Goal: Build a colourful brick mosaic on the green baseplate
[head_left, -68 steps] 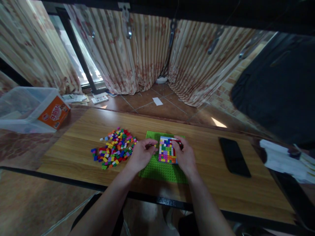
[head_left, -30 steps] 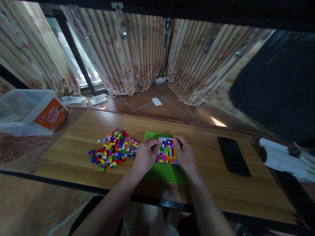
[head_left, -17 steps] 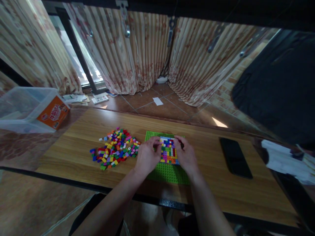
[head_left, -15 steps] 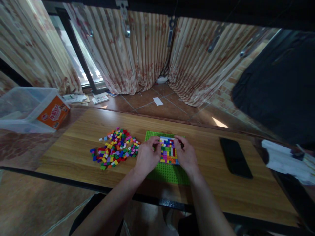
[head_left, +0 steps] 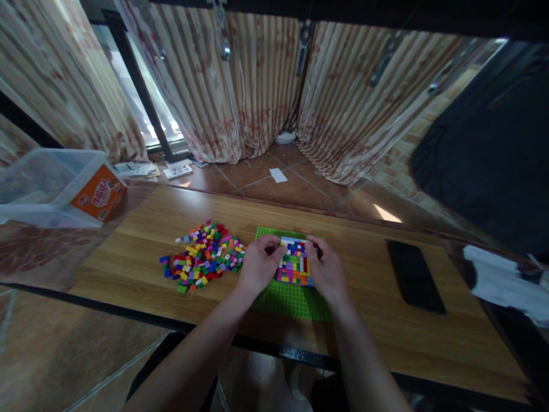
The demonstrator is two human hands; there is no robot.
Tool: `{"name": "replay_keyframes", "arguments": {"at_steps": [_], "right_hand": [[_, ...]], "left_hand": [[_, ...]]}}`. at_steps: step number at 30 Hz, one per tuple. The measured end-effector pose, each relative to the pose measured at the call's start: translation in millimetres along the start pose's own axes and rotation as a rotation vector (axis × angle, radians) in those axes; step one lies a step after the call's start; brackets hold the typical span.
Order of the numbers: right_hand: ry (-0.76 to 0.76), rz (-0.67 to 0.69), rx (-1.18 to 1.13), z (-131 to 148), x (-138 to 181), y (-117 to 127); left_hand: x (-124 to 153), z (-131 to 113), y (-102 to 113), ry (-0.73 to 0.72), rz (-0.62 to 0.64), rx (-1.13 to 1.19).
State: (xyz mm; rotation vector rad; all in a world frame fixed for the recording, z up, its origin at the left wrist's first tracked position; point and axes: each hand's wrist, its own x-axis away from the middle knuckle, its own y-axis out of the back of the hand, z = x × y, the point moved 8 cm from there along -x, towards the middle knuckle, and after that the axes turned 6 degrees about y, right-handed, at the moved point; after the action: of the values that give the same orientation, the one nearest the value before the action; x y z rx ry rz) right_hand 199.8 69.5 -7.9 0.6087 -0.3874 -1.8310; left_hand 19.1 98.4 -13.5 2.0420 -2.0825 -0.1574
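A green studded baseplate [head_left: 295, 303] lies on the wooden table, with a multicoloured block of toy bricks [head_left: 295, 264] in its upper middle. My left hand [head_left: 259, 266] is at the block's left side, fingers curled, thumb reaching over its upper left part. At the opposite side is my right hand [head_left: 326, 269], its thumb along the block's right edge and its fingers bent round; a small dark red spot shows between them. What either hand pinches is too small or hidden to tell. A pile of loose toy bricks [head_left: 206, 257] lies left of my left hand.
A black phone [head_left: 415, 276] rests on the table at the right. White papers [head_left: 500, 280] lie beyond the table's right end. A clear plastic bin [head_left: 60, 191] with an orange label stands past the left end. Striped curtains [head_left: 257, 97] hang behind.
My left thumb has shifted right, further over the block's upper left part. My right hand stays almost in place. The whole view has tilted slightly.
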Motion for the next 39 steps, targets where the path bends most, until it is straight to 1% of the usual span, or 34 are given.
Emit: {"name": "replay_keyframes", "arguments": {"at_steps": [5,9,15,19,22,24,25,28,29,32,35,39], "right_hand": [[0.015,-0.009,0.019,1.1,-0.1,-2.1],[0.034,-0.029,0.025,4.3,0.6,-2.1],[0.044,-0.014,0.056,6.0,1.9,-1.6],[0.067,-0.005,0.074,3.6,1.4,-0.7],[0.069,0.004,0.083,-0.2,0.7,-0.8],[0.064,0.009,0.080,-2.5,0.2,-1.1],[0.061,0.011,0.079,-3.3,0.0,-1.1],[0.051,0.023,0.079,-4.7,-0.8,-1.9],[0.052,0.027,0.080,-4.7,-1.1,-2.2],[0.055,0.026,0.096,-4.2,-1.8,-1.7],[0.056,0.024,0.111,-3.9,-2.1,-1.2],[0.054,0.030,0.104,-3.9,-2.3,-1.0]], "left_hand": [[-5.6,6.1,-1.9,0.038,0.011,0.063],[-7.1,5.7,-2.7,0.044,0.006,0.107],[-7.1,5.7,-2.2,0.054,-0.003,0.095],[-1.1,1.5,-1.7,0.020,-0.018,0.045],[3.4,-3.7,0.4,-0.031,-0.004,-0.002],[3.3,-7.1,9.1,-0.076,-0.008,-0.042],[1.9,-8.2,16.8,-0.096,-0.018,-0.061],[-6.5,-9.8,48.1,-0.142,-0.029,-0.137],[-9.4,-10.9,57.6,-0.166,-0.005,-0.187],[-15.2,-13.3,84.2,-0.220,0.014,-0.419],[-14.6,-14.5,92.3,-0.269,0.063,-0.583],[-12.0,-12.0,86.2,-0.289,0.108,-0.649]]}}
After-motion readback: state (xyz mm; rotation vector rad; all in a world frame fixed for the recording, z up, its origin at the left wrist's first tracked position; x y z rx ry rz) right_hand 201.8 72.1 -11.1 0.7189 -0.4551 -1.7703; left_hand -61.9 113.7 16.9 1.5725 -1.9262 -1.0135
